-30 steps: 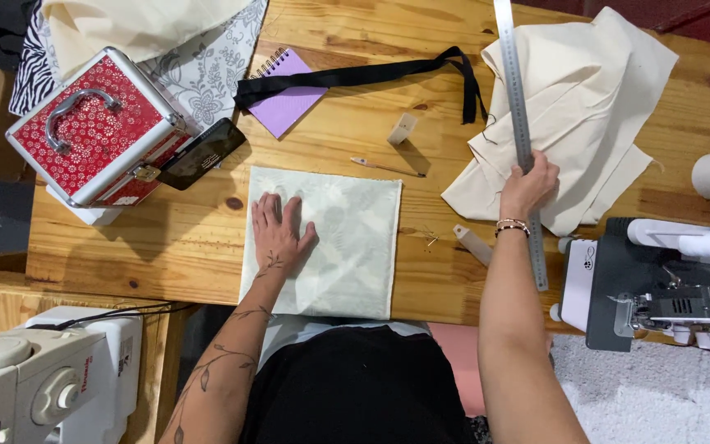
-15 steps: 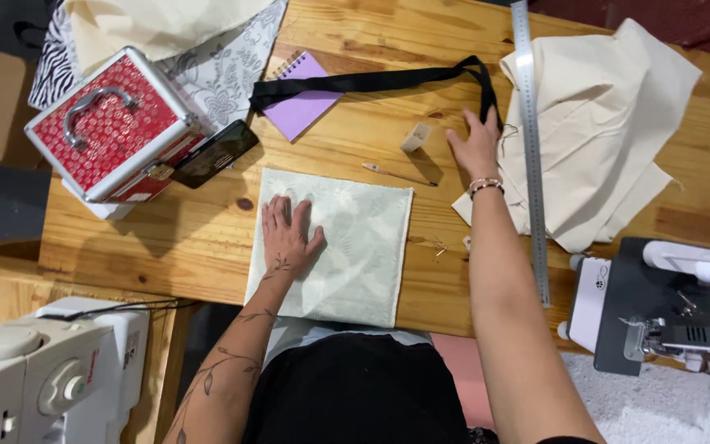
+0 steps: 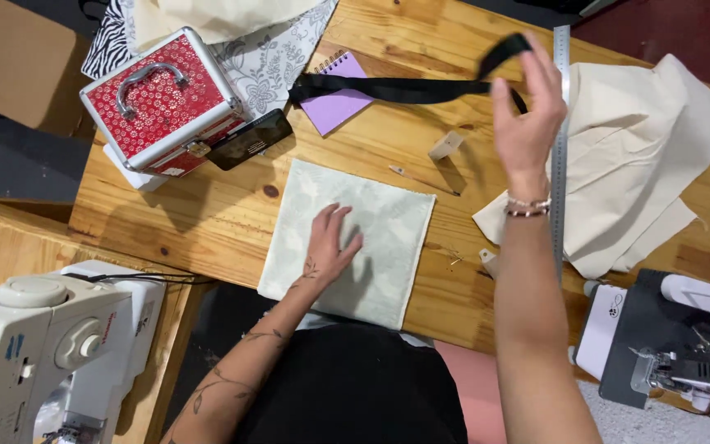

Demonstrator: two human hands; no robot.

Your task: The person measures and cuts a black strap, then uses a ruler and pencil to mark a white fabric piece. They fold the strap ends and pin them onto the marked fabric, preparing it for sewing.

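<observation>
Black strap (image 3: 404, 89) pinched in raised right hand (image 3: 527, 115), blurred; left hand (image 3: 328, 247) flat, fingers spread, on fabric square (image 3: 371, 238), its near edge hidden.

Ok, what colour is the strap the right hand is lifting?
Black: the strap pinched in the right hand shows plainly in the head view.

a red flowered case (image 3: 160, 103) with a metal handle stands beside a dark phone (image 3: 249, 140) and a purple spiral notebook (image 3: 338, 100). a long steel ruler (image 3: 560, 140) lies along the cream cloth (image 3: 643, 156).
</observation>
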